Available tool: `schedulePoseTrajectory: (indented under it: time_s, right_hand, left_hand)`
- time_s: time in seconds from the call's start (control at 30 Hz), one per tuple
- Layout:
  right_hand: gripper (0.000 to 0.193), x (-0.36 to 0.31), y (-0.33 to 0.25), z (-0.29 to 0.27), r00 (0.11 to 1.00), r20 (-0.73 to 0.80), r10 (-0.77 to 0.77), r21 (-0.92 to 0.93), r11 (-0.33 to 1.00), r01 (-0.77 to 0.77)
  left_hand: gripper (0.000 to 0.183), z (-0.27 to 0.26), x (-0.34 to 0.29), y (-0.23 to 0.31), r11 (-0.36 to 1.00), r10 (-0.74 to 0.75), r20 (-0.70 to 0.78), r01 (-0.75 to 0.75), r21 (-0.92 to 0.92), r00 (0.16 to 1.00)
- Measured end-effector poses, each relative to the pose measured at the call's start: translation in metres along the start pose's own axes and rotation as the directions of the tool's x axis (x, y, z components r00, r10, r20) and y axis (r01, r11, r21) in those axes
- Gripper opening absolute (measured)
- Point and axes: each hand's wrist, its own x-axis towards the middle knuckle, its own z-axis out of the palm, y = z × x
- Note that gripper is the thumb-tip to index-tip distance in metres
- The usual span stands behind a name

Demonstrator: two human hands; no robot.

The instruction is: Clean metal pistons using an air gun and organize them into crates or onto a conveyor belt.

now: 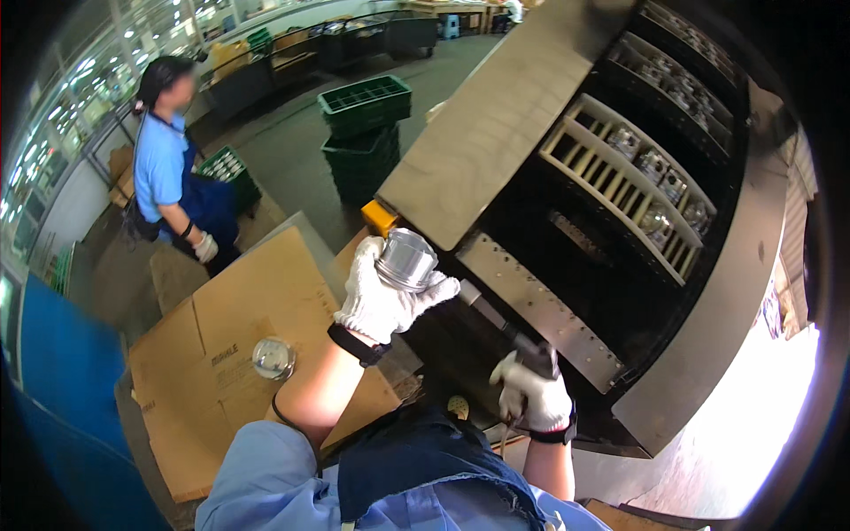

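One silvery metal cylinder sits at the upper middle of the work area, raised above the bench in the left hand. That hand wears a white knitted glove; its fingers are partly open, bent around the cylinder's lower part and side, with one digit stretched out to the right beneath it. The cylinder rests in this grasp, slightly tilted, its flat top showing.

Just to the right, the right hand, also in a white glove, has its fingers curled about the dark body of a hand tool. The tool's pale, narrow end points up and left toward the left hand; whether the two touch, I cannot tell. How tightly the right fingers close is partly hidden by the tool.

Below and left of the held piece, a second metal cylinder stands on a flat sheet of brown cardboard, near the left forearm. An orange block lies just beyond the left hand, at the corner of a broad metal panel.

On the right, inside the dark machine, a perforated metal strip runs at a slant, and past it a slatted rack bears several shiny metal parts. Farther off stand stacked green crates, and at the left a co-worker in a light blue shirt, well apart from the hands.
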Motion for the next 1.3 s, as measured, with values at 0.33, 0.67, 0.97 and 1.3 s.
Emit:
schedulePoseTrajectory:
  time_s: [0.33,0.67,0.97,1.3]
  right_hand:
    - [0.016,0.035,-0.002,0.055,0.986,0.127,0.108,-0.254,0.964,-0.072]
    - [0.015,0.04,-0.02,0.069,0.834,0.505,0.221,-0.265,0.96,-0.093]
    - [0.032,0.042,-0.009,0.062,0.889,0.279,0.364,-0.481,0.854,-0.198]
    - [0.009,-0.032,-0.053,-0.113,0.728,-0.564,-0.389,-0.367,0.908,0.2]
  left_hand:
    - [0.045,-0.088,-0.056,0.017,0.789,0.55,0.07,-0.546,0.282,0.832]
    - [0.107,-0.1,-0.125,0.076,-0.914,0.178,0.932,-0.298,0.276,0.316]
    - [0.085,-0.101,-0.093,0.064,-0.827,0.494,0.446,0.244,0.507,0.746]
    - [0.063,-0.045,-0.029,0.074,-0.784,0.565,0.162,0.465,0.411,0.809]
